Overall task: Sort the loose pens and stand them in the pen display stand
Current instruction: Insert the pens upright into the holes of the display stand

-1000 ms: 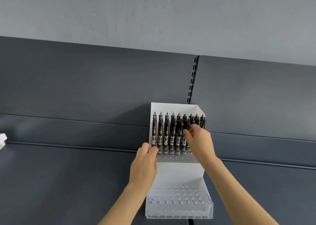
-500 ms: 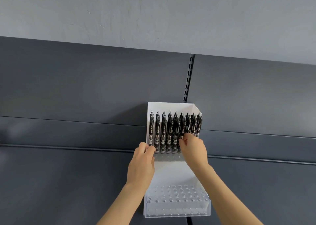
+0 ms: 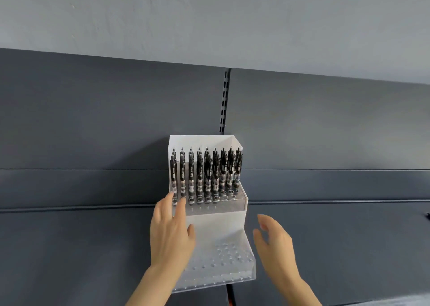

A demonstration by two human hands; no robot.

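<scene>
Pens stand in the pen display stand upper tier, left hand open against it, right hand open, empty; steadying the stand before reloading looks wise.

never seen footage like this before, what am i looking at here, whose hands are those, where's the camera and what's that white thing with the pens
There is no machine: a person works with bare hands, and the camera sits on that person's head, looking forward and down. The white thing is a stepped pen stand on a dark grey shelf. Its upper step holds rows of black pens standing upright; the clear lower step has empty holes. The left hand rests open against the stand's left side. The right hand hovers open beside the stand, apart from it. Neither hand holds a pen.
</scene>
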